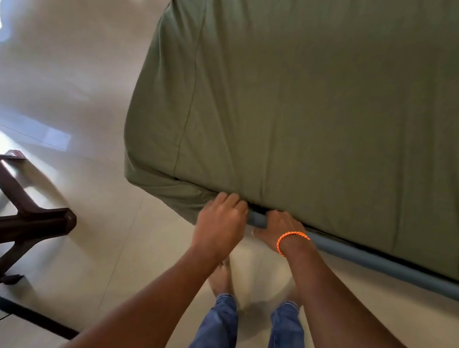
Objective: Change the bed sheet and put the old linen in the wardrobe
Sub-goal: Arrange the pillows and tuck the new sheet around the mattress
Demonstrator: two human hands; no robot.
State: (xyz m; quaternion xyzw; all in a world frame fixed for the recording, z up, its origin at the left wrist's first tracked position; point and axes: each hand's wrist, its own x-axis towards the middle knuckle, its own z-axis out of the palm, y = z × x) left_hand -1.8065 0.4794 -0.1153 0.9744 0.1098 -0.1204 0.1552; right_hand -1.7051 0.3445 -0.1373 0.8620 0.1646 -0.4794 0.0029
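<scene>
A green bed sheet [321, 98] is stretched smooth over the mattress and wraps its near left corner [145, 174]. My left hand [222, 217] is at the mattress's lower edge beside that corner, its fingers curled into the sheet's hem. My right hand [278, 228], an orange band on its wrist, lies over the grey-blue bed rail [387, 262]. Its fingers are pushed into the gap between mattress and rail and are hidden there. The two hands are a few centimetres apart.
A dark brown plastic chair [9, 219] stands on the glossy cream floor tiles [75, 63] to the left. My bare feet and jeans [214, 334] are directly below the hands. Bright window light reflects off the floor at the far left.
</scene>
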